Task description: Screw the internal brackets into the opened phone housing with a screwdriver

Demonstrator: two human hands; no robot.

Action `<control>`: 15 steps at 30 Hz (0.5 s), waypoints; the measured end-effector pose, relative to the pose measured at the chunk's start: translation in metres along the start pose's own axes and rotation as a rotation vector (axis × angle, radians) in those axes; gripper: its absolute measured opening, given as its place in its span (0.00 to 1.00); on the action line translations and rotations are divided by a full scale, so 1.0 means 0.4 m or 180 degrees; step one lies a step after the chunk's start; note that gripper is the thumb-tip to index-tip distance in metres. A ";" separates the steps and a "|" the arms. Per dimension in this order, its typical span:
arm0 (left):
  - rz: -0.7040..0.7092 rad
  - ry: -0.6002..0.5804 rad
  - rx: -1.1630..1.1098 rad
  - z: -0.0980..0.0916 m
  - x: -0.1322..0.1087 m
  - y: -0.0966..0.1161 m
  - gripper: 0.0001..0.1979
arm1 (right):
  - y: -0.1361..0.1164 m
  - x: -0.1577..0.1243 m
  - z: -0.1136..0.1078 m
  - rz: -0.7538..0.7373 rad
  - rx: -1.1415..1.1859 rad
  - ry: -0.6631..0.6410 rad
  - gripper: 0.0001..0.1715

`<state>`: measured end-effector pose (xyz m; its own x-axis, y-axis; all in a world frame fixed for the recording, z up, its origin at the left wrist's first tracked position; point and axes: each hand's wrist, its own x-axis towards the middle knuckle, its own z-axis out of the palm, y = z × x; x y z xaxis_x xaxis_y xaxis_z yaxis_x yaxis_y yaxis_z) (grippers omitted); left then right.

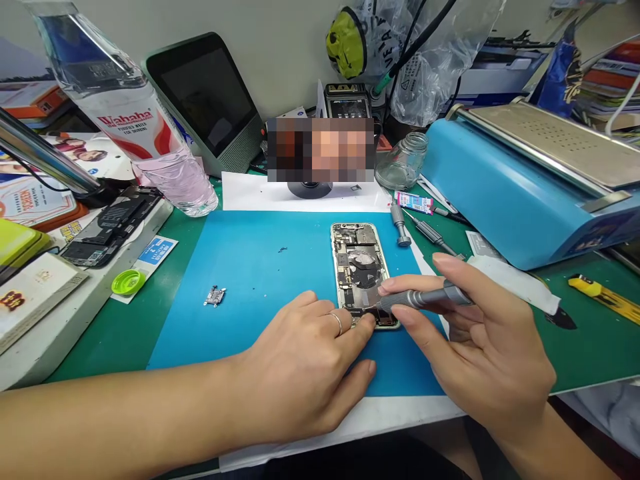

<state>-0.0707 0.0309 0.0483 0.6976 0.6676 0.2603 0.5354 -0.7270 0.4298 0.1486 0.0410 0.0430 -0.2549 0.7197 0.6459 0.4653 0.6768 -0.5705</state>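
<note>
Bench (590, 333), green-topped, carrying a blue mat (240, 293) at centre. Containers: one clear plastic water bottle (135, 120) with a red-and-white label, at far left, leaning with its base on the bench and its neck up towards the left, fill level not readable; one small glass jar (403, 160), upright and open-mouthed, behind the mat, contents not discernible; one clear plastic bag (430, 60) at the back wall with a yellow object inside. A loose green cap (129, 282) lies left of the mat. Principal item: an opened phone (361, 270), lying flat on the mat with its internals facing up, its long axis running away from the person, near end at the hands and far end towards the back of the bench, skewed slightly. Screwdriver (425, 297), grey and slim, long axis roughly crosswise to the phone, tip pointing left onto the phone's near end, handle out to the right. Left hand (305, 363): palm down on the mat, fingers loosely extended, grasping nothing, fingertips resting on the phone's near left corner. Right hand (480, 347): closed in a pen-like grip round the screwdriver, thumb and forefinger near its tip. Also present: a small loose part (215, 295) on the mat well left of the phone; a second dismantled phone (107, 230) on a white ledge at left; a blue machine (510, 193) at right; a yellow utility knife (600, 293) near the right edge.
</note>
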 end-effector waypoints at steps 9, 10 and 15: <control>0.0053 -0.0044 0.0178 -0.001 0.006 -0.002 0.13 | -0.031 0.064 -0.025 -0.0619 -0.0545 -0.0737 0.43; 0.0058 -0.0037 0.0199 -0.001 0.006 -0.002 0.13 | -0.034 0.067 -0.026 -0.0619 -0.0568 -0.0743 0.42; 0.0105 -0.0026 0.0330 -0.003 0.006 -0.005 0.12 | -0.039 0.062 -0.011 -0.0632 -0.0574 -0.0631 0.43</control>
<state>-0.0706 0.0343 0.0491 0.7194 0.6419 0.2655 0.5582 -0.7617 0.3291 0.1388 0.0477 0.0699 -0.5073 0.6045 0.6141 0.5281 0.7813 -0.3328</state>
